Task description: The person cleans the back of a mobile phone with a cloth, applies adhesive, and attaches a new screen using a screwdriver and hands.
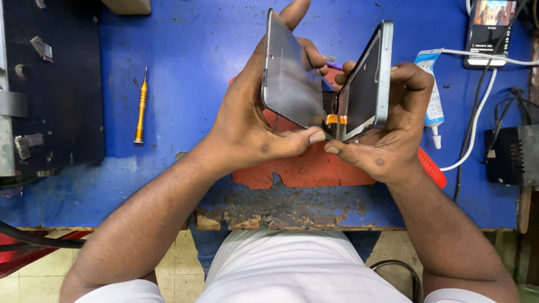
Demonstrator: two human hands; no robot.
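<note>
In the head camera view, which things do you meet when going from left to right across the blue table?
Black machine → yellow screwdriver → left hand with screen panel → right hand with phone frame → glue tube → lit phone → black box.

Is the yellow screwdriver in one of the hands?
No, the yellow screwdriver lies alone on the blue table.

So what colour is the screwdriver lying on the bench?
Gold-yellow screwdriver, seen in the head view, on the blue bench.

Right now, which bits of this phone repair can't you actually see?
- Head view: inside of the frame, turned edge-on.
- Mat middle, under both hands: left hand, right hand.
- Purple tool, mostly behind fingers.
- Black box, cut by the right edge.
</note>
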